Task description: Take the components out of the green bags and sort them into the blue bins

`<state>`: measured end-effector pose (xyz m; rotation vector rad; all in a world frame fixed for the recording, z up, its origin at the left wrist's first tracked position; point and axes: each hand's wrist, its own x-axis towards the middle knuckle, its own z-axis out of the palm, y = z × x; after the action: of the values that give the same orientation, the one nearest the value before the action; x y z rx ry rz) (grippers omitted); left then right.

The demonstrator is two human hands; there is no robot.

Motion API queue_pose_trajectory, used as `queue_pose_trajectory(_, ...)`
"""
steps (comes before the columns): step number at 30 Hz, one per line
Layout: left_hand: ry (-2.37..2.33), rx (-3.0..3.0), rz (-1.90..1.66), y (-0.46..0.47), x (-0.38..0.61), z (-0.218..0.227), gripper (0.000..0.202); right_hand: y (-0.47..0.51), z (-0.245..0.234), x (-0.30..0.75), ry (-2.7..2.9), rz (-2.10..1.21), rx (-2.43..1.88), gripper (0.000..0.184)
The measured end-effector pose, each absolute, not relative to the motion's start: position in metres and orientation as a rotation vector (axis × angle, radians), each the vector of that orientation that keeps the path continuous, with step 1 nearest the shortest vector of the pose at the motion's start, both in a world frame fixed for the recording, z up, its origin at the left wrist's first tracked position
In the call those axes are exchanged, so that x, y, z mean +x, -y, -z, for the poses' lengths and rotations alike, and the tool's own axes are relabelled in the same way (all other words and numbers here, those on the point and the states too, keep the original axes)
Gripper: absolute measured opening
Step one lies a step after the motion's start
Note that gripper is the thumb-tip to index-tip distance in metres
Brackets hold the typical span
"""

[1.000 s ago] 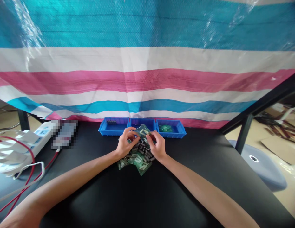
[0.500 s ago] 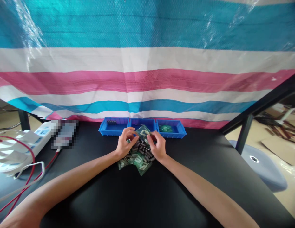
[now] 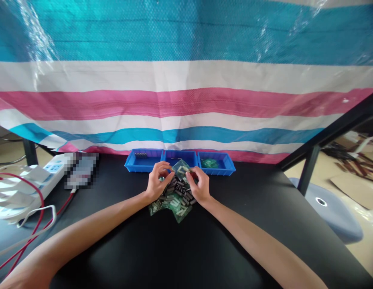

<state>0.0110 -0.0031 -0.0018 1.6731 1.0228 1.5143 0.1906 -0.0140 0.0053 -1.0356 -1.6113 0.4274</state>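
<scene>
Packet (image 3: 181, 168) dipped — between left hand (image 3: 158, 182), right hand (image 3: 200, 185)

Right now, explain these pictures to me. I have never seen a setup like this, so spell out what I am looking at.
No machine here: one camera worn on a person's head looks forward and down at their two bare arms. The left hand and right hand hold a small clear packet between them, above a heap of short dark cylinders and green packets on a black table. Behind the heap sits a blue three-compartment tray, and a striped tarp hangs beyond it.
</scene>
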Motion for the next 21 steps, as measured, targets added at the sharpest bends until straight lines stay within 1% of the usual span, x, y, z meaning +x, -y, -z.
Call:
queue_pose_trajectory(5,-1.03,1.719,-1.429,0.002,0.01,-0.001,0.038,0.015,-0.006,0.19,1.612,-0.488,-1.013,0.016)
queue_pose_trajectory(11,-1.126,1.981,-1.283,0.001,0.006,-0.006,0.021,0.012,-0.003,0.189,1.639,-0.491,-0.941,0.012)
queue_pose_trajectory(21,-1.078,2.024,-1.367,0.001,0.007,-0.008,0.019,0.012,-0.004,0.189,1.734,-0.487,-0.919,0.01)
